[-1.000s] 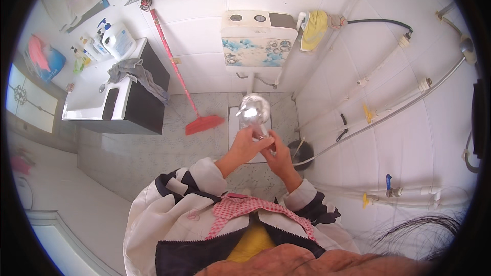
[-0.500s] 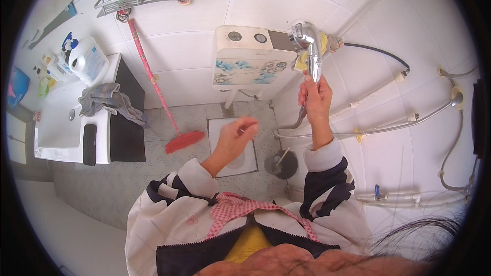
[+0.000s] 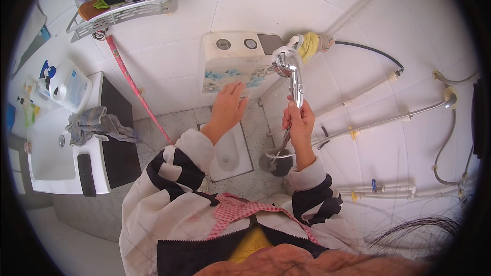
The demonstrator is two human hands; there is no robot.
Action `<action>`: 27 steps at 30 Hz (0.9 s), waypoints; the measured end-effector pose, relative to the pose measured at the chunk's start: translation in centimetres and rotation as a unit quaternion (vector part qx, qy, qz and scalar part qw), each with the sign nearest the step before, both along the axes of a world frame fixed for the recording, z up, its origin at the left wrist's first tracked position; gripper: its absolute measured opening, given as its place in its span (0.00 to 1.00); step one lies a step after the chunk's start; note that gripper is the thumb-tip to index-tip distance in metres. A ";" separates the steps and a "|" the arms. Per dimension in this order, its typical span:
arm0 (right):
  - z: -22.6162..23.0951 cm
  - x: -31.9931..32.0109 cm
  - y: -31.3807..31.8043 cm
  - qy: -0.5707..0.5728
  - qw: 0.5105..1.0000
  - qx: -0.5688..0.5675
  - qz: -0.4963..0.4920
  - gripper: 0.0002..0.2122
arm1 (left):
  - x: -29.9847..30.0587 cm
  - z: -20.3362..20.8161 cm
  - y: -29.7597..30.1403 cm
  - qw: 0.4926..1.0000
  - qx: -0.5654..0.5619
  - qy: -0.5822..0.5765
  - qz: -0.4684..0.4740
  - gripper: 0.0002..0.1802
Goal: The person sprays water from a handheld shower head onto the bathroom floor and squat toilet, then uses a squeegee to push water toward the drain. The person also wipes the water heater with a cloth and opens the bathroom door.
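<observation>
My right hand (image 3: pixel 298 122) is wrapped round the handle of a chrome shower head (image 3: pixel 292 74), held upright with its head at the top. No water can be made out coming from it. A metal hose (image 3: pixel 353 131) runs from below this hand to the right wall. My left hand (image 3: pixel 228 105) is held out with its fingers stretched and holds nothing. It appears in front of the lower edge of the white toilet cistern (image 3: pixel 238 59), which has a blue floral front; whether it touches is unclear. Below lies a squat toilet (image 3: pixel 228 161) set in the floor.
A dark bucket (image 3: pixel 273 163) stands by the right wall under the hose. Pipes and a yellow cloth (image 3: pixel 309 47) are along that wall. On the left are a pink broom handle (image 3: pixel 134 84), a sink (image 3: pixel 53 161) with a grey cloth (image 3: pixel 99 128), and a wall shelf (image 3: pixel 123 15).
My left hand has risen toward the cistern, and its curled fingers have straightened. The shower head in my right hand has come lower and leftward. The whole view has shifted a little.
</observation>
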State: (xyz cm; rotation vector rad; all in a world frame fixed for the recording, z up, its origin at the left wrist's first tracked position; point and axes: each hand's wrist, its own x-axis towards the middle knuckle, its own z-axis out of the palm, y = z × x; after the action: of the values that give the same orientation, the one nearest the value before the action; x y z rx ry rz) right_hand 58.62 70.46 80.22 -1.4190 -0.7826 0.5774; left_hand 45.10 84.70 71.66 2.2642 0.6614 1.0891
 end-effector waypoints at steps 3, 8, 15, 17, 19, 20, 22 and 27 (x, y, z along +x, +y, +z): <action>0.5 0.3 -0.6 0.004 0.999 -0.016 -0.037 0.13 | 3.2 -1.3 4.2 0.984 0.133 0.111 0.033 0.33; 0.6 0.2 -1.5 0.027 0.997 -0.020 -0.072 0.13 | 9.8 -2.8 9.5 0.952 0.218 0.209 0.039 0.41; 0.5 1.1 -2.8 -0.007 0.995 -0.042 -0.087 0.13 | 8.6 -5.4 12.4 0.896 0.318 0.283 0.128 0.44; 0.5 1.7 -2.9 -0.012 0.995 -0.039 -0.088 0.12 | 5.8 -5.6 13.2 0.895 0.297 0.294 0.156 0.44; 0.6 2.4 -2.4 -0.025 0.995 -0.058 -0.080 0.13 | 3.0 -5.5 13.9 0.904 0.254 0.299 0.171 0.42; 0.6 2.8 -2.1 -0.032 0.994 -0.069 -0.074 0.13 | 1.7 -5.5 13.7 0.903 0.239 0.308 0.181 0.41; 0.4 3.6 -0.7 -0.019 0.994 -0.074 -0.072 0.13 | -0.9 -5.9 13.3 0.893 0.189 0.358 0.197 0.34; -0.7 5.5 4.6 -0.002 0.996 -0.084 -0.038 0.11 | -6.6 -9.3 11.0 0.940 0.054 0.307 0.140 0.12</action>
State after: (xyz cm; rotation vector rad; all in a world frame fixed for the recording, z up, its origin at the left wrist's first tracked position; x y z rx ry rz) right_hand 64.14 75.03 79.53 -1.5977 -0.6934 0.5925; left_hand 38.47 95.74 62.40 2.6802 1.2251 0.5169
